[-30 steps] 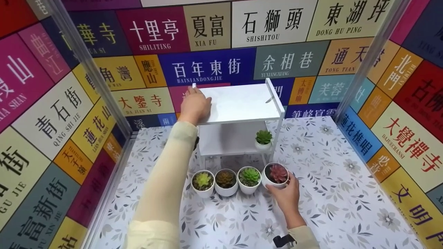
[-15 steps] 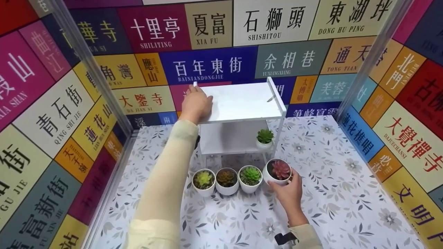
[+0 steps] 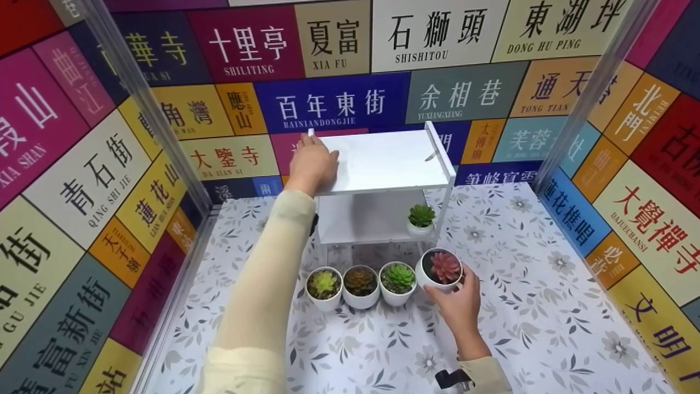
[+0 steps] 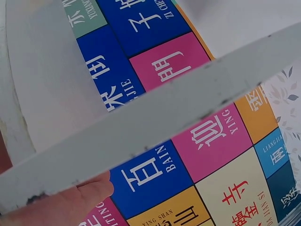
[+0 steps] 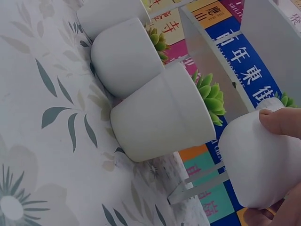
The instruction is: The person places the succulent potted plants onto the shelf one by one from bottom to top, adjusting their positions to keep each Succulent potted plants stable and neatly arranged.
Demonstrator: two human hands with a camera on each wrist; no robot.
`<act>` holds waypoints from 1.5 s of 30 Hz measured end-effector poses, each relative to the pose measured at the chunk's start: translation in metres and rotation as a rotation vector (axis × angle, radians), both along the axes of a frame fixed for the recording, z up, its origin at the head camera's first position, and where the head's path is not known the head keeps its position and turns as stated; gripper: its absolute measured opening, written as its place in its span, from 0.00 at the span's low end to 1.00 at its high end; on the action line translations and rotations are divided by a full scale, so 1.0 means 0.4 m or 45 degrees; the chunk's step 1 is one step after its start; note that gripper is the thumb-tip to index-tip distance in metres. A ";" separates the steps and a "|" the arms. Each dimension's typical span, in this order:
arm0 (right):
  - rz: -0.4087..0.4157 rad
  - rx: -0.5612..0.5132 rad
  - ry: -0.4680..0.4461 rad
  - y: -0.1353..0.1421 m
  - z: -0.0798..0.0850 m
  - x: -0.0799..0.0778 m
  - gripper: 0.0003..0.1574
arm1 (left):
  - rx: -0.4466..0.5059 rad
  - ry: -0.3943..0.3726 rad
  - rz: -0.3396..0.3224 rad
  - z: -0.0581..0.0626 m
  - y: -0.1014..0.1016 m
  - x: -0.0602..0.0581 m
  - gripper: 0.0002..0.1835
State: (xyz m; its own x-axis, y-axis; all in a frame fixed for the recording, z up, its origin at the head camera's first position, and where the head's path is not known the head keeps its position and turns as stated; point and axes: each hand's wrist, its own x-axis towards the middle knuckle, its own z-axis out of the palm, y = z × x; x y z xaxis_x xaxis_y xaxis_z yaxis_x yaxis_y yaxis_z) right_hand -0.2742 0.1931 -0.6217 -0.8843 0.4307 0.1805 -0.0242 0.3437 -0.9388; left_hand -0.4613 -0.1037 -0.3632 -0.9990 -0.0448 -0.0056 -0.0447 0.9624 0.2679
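Observation:
My right hand [image 3: 454, 303] holds a white pot with a red succulent [image 3: 444, 267], thumb on one side and fingers round the other. In the right wrist view the pot [image 5: 258, 160] hangs above the patterned tabletop. To its left stand three potted succulents in a row: bright green [image 3: 398, 284], brown [image 3: 361, 287] and yellow-green [image 3: 324, 288]. Behind them is a white two-tier shelf rack [image 3: 383, 161]. My left hand [image 3: 313, 164] grips the left end of its top tier; fingers [image 4: 80, 200] show past the white side bar in the left wrist view.
A smaller potted green succulent [image 3: 421, 219] sits at the right end of the rack's lower tier. Walls of coloured sign panels [image 3: 333, 104] enclose the flowered tabletop [image 3: 525, 306] at the back and both sides.
The pot with the red succulent has risen slightly and moved a little toward the rack in my right hand. My left hand keeps its place on the rack.

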 end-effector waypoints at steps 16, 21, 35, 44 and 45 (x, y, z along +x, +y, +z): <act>0.061 -0.024 0.004 -0.018 0.038 0.002 0.60 | 0.000 -0.012 0.016 0.000 0.002 -0.005 0.44; 0.089 -0.049 0.017 -0.032 0.045 0.005 0.59 | -0.013 -0.033 0.017 0.000 0.005 -0.005 0.44; 0.137 -0.036 0.042 -0.083 0.084 -0.001 0.59 | -0.004 -0.046 0.015 0.007 0.003 -0.003 0.44; 0.152 -0.058 0.069 -0.107 0.112 -0.013 0.59 | -0.037 -0.044 0.033 0.006 0.006 -0.005 0.43; 0.156 -0.057 0.073 -0.108 0.114 -0.014 0.59 | -0.044 -0.043 0.031 0.007 0.007 -0.004 0.43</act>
